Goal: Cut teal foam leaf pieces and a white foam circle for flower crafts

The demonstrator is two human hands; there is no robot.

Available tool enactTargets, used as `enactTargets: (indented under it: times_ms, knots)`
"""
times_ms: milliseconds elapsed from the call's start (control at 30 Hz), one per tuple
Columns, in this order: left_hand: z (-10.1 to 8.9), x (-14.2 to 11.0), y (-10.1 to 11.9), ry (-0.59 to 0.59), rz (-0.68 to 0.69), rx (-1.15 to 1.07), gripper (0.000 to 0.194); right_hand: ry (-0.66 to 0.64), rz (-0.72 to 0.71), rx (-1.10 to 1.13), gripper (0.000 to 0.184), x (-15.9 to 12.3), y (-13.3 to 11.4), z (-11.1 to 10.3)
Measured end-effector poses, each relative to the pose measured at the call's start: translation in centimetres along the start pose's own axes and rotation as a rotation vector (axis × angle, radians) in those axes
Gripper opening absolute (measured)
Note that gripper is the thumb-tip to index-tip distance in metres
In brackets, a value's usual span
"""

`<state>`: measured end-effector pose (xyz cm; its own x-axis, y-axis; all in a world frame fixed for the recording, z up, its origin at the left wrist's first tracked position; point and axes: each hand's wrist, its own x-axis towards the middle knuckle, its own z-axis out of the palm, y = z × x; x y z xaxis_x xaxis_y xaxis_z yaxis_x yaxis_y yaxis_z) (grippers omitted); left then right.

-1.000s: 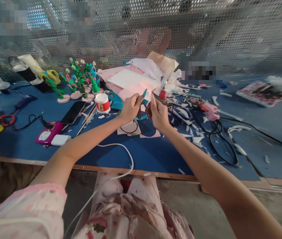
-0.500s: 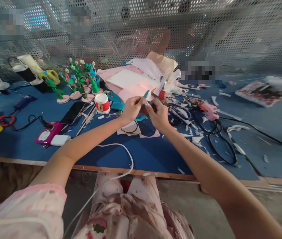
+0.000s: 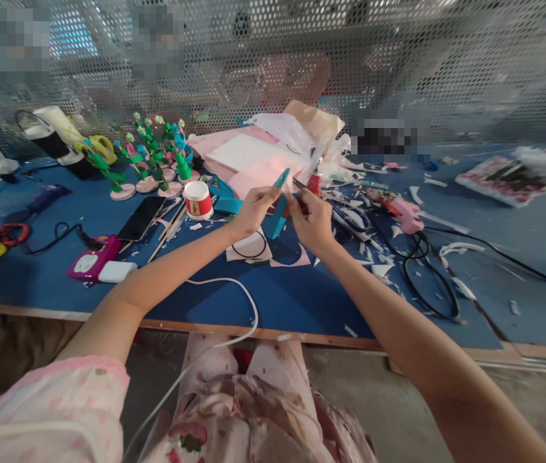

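A narrow teal-blue strip (image 3: 278,220), of paper or ribbon, is bent between my two hands above the table. My left hand (image 3: 254,211) pinches it between thumb and fingers, with one end pointing up past the thumb. On the other side, my right hand (image 3: 315,222) has its fingers curled in and its thumb against the strip; the fingertips are partly hidden. Below the hands lie a pale pink piece with a black ring (image 3: 249,246) and a cut pink scrap (image 3: 292,255). More blue strip (image 3: 228,205) rests by a white and red tub (image 3: 198,200).
Green paper-like plants on pink discs (image 3: 147,183) stand at the left back. Nearer are a phone (image 3: 141,218) and a purple power block (image 3: 95,257). Dark-handled scissors (image 3: 354,217), scraps and a pink glue gun (image 3: 406,214) with its cable lie right. Pink sheets (image 3: 258,177) sit behind.
My right hand has shifted slightly right and down, away from the left. More of the blue strip now shows hanging between my hands.
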<state>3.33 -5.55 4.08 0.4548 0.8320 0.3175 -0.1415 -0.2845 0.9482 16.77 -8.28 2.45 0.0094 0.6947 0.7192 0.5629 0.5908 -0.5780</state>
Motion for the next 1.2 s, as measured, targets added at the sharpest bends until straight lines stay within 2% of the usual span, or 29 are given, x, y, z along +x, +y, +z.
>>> enactTargets:
  times_ms: [167, 367, 467, 633, 800, 933, 1067, 1200]
  knots:
    - [-0.2, 0.0, 0.0, -0.038, 0.071, 0.014, 0.050, -0.011, -0.016, -0.039, 0.033, 0.0, 0.1, 0.0]
    - [-0.3, 0.0, -0.2, -0.014, -0.016, -0.058, 0.054, 0.006, -0.002, -0.066, 0.035, 0.0, 0.0, 0.0]
    - [-0.3, 0.1, -0.4, -0.007, -0.057, -0.054, 0.050, 0.013, 0.012, -0.066, 0.038, 0.0, 0.0, 0.1]
    - [0.0, 0.0, -1.3, 0.058, -0.034, 0.050, 0.039, -0.024, 0.069, -0.052, 0.034, -0.3, 0.1, 0.4]
    - [-0.1, -0.4, -2.8, 0.150, 0.071, 0.222, 0.040, -0.009, 0.096, -0.091, 0.031, -0.2, 0.0, 0.4]
    - [-0.4, -0.6, -3.4, 0.187, 0.098, 0.281, 0.041, -0.069, 0.137, -0.028, 0.032, -0.2, 0.1, 0.4]
    - [-0.5, -0.6, -3.6, 0.180, 0.123, 0.341, 0.045, -0.137, 0.213, 0.092, 0.031, -0.5, 0.4, 0.7]
    - [-0.4, -0.8, -3.6, 0.164, 0.097, 0.323, 0.049, -0.147, 0.214, 0.078, 0.033, -0.6, 0.6, 0.9]
